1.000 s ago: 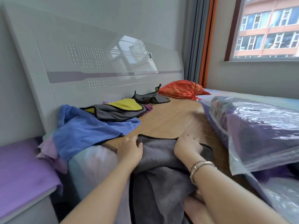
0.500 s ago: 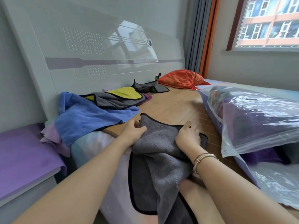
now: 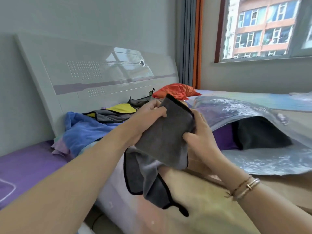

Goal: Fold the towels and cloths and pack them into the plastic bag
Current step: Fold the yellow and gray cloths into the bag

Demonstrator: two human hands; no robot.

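Above the near edge of the bed (image 3: pixel 278 102), held clear of the mat: one grey cloth (image 3: pixel 166 132) with black piping, folded over at the top, loose lower half hanging down. Left hand (image 3: pixel 150 114): fingers curled over the cloth's upper left edge, gripping. Right hand (image 3: pixel 199 132): thumb across the front face, fingers wrapped behind the right edge, gripping. Long axis of the folded part: tilted, running from lower left to upper right.

Plastic bag (image 3: pixel 253 112): lying on the bed just to the right of the hands, mouth open toward them, a dark folded cloth and purple cloth already inside. Right hand nearer the mouth; judged the cloth needs one more fold of the hanging half, then a short slide rightward.

Unfolded stock, left by the headboard (image 3: pixel 101 73): blue towel (image 3: pixel 86 130), grey-and-yellow cloth (image 3: pixel 118 110), small dark cloth (image 3: pixel 141 100).

Brands, labels, writing: none legible.
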